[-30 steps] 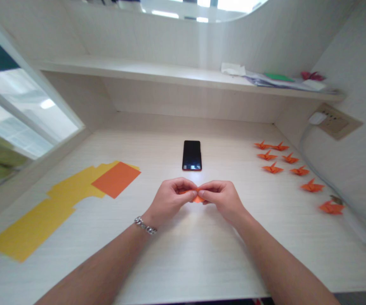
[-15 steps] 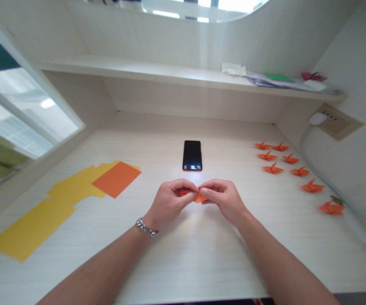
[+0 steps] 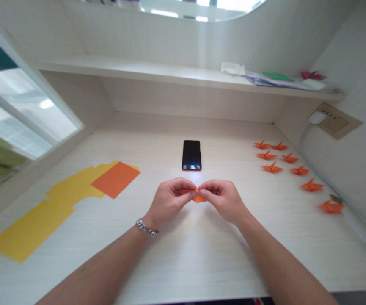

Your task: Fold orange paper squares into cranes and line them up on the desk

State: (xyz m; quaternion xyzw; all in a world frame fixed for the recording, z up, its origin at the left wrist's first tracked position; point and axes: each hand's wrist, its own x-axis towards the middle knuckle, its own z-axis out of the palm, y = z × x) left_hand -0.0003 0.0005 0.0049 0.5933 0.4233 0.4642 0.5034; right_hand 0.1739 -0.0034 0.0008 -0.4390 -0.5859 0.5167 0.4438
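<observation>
Orange folded paper (image 3: 198, 197) is pinched between left hand (image 3: 170, 199) and right hand (image 3: 224, 198) over a pale desk (image 3: 185, 258), nearer than the black phone (image 3: 192, 155). Yellow sheets (image 3: 33, 228) and an orange sheet (image 3: 116, 180) lie leftward, orange paper birds (image 3: 299, 170) rightward. Behind, a shelf (image 3: 132, 70) bears papers (image 3: 254, 79); a white plug (image 3: 317, 118) fills part of the wall socket (image 3: 339, 125).

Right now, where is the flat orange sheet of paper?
In the head view, the flat orange sheet lies on the left, partly covering the yellow sheets, left of the left hand and of the black phone.
</observation>
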